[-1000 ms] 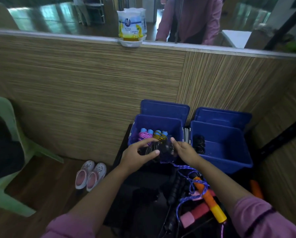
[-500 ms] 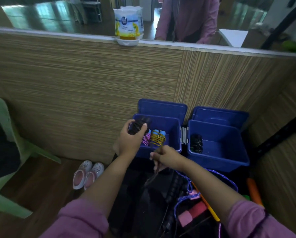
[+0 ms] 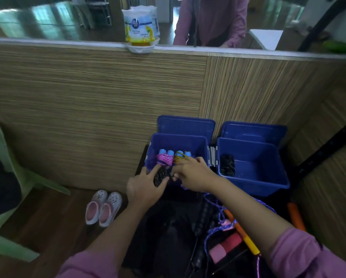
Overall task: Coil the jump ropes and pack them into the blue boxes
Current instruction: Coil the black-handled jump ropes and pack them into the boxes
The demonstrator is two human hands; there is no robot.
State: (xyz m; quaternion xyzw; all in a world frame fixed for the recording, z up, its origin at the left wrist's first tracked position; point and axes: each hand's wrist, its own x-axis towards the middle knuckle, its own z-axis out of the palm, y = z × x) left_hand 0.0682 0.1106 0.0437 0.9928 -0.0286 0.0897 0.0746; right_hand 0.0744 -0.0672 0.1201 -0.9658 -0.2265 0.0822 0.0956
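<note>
a: which step is this?

b: packing, i'd say. the left hand [image 3: 143, 186] grips a coiled black jump rope [image 3: 161, 176] at the near rim of the left blue box [image 3: 198, 141], thumb under it and fingers over it.

a: and the right hand [image 3: 192, 175]?

b: its fingers reach over the same rim, close to the black coil and to the yellow rope bundle [image 3: 181, 157]. whether they pinch anything, i can't tell.

a: what's in the boxes already?

b: in the left one, a pink rope bundle [image 3: 164, 159] and the yellow one side by side at the far end, blue handles up. in the right blue box [image 3: 268, 169], one black coil [image 3: 227, 164] against its left wall.

a: and what remains?

b: near the person, right of centre, a loose purple rope [image 3: 218, 227] and an orange-and-yellow handle [image 3: 246, 237] lie in a tangle, not yet coiled.

a: next move?

b: probably lower the black coil into the free near part of the left box without letting it spring open, then let go.
</note>
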